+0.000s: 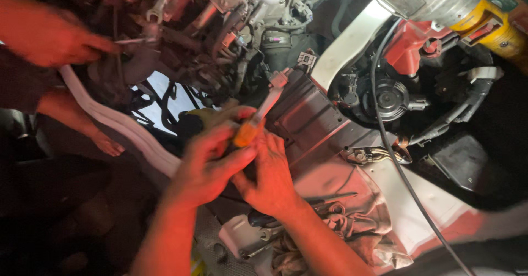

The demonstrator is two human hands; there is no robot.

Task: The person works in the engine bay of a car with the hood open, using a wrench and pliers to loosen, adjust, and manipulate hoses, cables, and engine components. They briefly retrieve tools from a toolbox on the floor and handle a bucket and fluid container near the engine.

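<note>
Both my hands meet over a car's engine bay. My left hand (pixel 206 163) and my right hand (pixel 269 177) together grip a screwdriver (pixel 258 116) with an orange handle and a pale shaft. The shaft points up and right toward a grey plastic connector (pixel 279 79) at the edge of a dark ribbed cover (pixel 308 116). A black-and-yellow part (pixel 195 119) lies just behind my left fingers.
Another person's hand (pixel 60 42) at the upper left holds a thin metal tool against the engine (pixel 220 28); their other hand (pixel 107 144) rests lower. A black cable (pixel 396 160) runs down the right. A work lamp (pixel 434 1) shines at the top right. Rags and wrenches (pixel 324 215) lie below.
</note>
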